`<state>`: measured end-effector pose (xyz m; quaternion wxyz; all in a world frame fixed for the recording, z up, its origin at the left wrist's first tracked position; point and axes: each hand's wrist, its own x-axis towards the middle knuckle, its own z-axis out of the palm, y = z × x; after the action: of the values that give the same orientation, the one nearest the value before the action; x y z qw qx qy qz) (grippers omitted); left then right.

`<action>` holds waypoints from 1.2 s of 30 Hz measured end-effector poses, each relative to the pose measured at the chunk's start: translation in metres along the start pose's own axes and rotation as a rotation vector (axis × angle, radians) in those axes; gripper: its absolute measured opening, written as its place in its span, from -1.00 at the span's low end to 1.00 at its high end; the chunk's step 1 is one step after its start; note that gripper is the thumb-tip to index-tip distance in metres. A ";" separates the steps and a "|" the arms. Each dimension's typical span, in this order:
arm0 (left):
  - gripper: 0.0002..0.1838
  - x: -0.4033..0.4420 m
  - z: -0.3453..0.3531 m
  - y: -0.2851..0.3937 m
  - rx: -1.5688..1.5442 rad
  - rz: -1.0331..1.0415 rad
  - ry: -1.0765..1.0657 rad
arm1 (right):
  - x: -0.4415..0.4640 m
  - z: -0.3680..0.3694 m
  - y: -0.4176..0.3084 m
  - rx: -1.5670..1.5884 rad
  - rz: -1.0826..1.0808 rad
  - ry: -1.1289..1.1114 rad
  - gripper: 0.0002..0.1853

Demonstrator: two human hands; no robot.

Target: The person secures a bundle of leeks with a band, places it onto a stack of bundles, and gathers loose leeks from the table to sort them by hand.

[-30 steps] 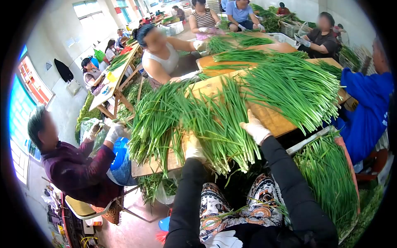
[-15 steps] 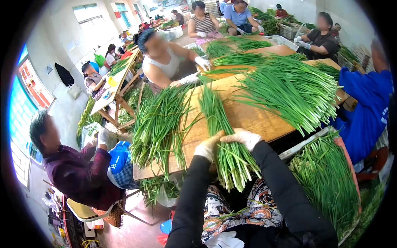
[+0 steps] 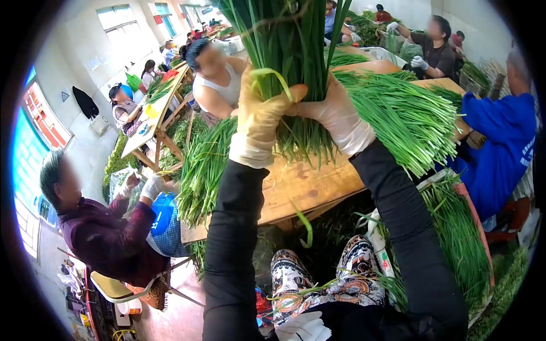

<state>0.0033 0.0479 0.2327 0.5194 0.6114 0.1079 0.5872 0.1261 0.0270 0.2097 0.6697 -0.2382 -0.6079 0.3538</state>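
A thick bunch of Chinese chives is lifted upright close in front of me, its top beyond the frame. My left hand, in a pale glove, is closed around its left side. From the right, my gloved right hand grips the same bunch, and the fingers of both hands meet low in front. A yellowish leaf bends over my left fingers. Below, a loose leaf hangs in the air near the table edge. On the wooden table, chive piles lie to the left and right.
A crate of chives stands beside my right leg. A person in a dark red shirt sits at the left, and one in blue at the right. Other gloved people work across the table. A second table stands farther left.
Both hands have risen with the chive bunch from the table's front edge to near my face. A loose leaf has dropped below it. The left neighbour's hands shifted slightly.
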 end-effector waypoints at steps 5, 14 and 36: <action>-0.35 -0.026 -0.037 -0.047 0.090 -0.109 -0.077 | -0.023 -0.019 0.054 -0.165 0.096 -0.082 -0.18; -0.38 -0.029 -0.064 -0.052 0.163 -0.229 -0.204 | -0.010 -0.018 0.040 0.093 0.114 -0.211 0.14; 0.09 0.010 -0.030 0.001 0.298 0.022 -0.278 | 0.056 0.021 -0.020 -0.676 -0.348 -0.218 -0.76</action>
<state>-0.0188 0.0704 0.2328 0.4267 0.7577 0.1142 0.4804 0.1098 0.0543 0.2642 0.5349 -0.3000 -0.7889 0.0382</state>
